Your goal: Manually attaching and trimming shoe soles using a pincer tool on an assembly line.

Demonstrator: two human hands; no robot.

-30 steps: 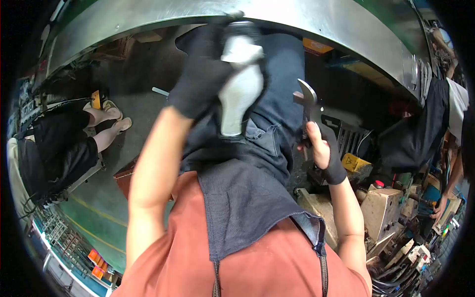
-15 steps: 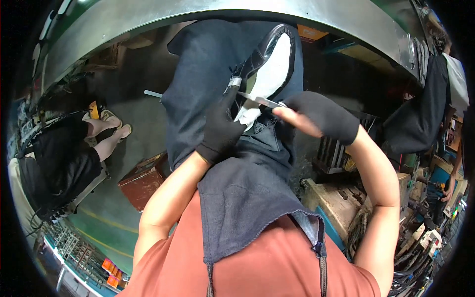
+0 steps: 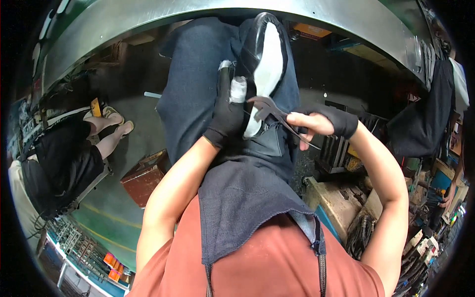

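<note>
A black leather shoe upper with a white sole face point(image 3: 270, 62) rests sole up on my lap, toe pointing away. My left hand point(image 3: 228, 116), in a black fingerless glove with white tape on the fingers, grips its left side near the heel. My right hand point(image 3: 321, 123), also in a black glove, is closed on dark lasting pincers point(image 3: 267, 107). Their jaws reach over the heel part of the shoe, close to my left fingertips. A thin pointed end sticks out below my right fingers; I cannot tell whether it is a pincer handle or a knife.
A curved metal bench edge point(image 3: 222, 16) runs across the far side. A brown box point(image 3: 143, 182) stands on the floor at left, near a seated person's legs point(image 3: 106, 133). Worn machinery point(image 3: 336, 198) stands at right, and dark cloth point(image 3: 418, 119) hangs beyond it.
The knife blade over the heel is replaced by pincers in my right hand. The shoe has shifted slightly away and left. The crumpled white piece at the heel no longer shows.
</note>
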